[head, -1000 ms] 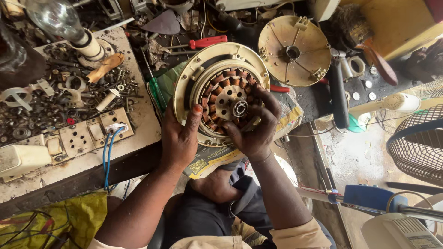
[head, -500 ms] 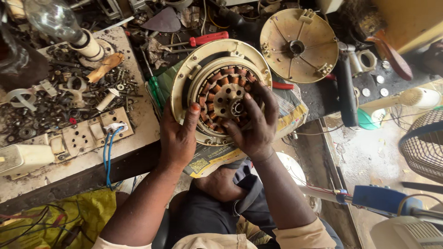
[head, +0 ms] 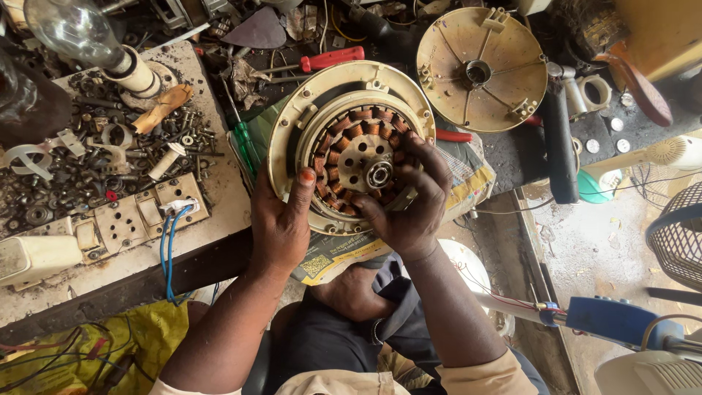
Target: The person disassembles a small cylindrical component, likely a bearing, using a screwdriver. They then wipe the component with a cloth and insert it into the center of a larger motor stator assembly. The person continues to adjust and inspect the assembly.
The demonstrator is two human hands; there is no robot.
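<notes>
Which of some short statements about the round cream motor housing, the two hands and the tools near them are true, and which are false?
1. Both hands grip the round cream motor housing with copper coils. True: the left hand is at its lower left rim, and the right hand lies over the coils.
2. The red-handled screwdriver lies in the left hand. False: it lies on the bench above the housing.
3. The round cream cover plate lies apart, to the upper right of the housing. True.
4. The clear glass light bulb stands on the housing. False: it is at the upper left, on the wooden board.
</notes>
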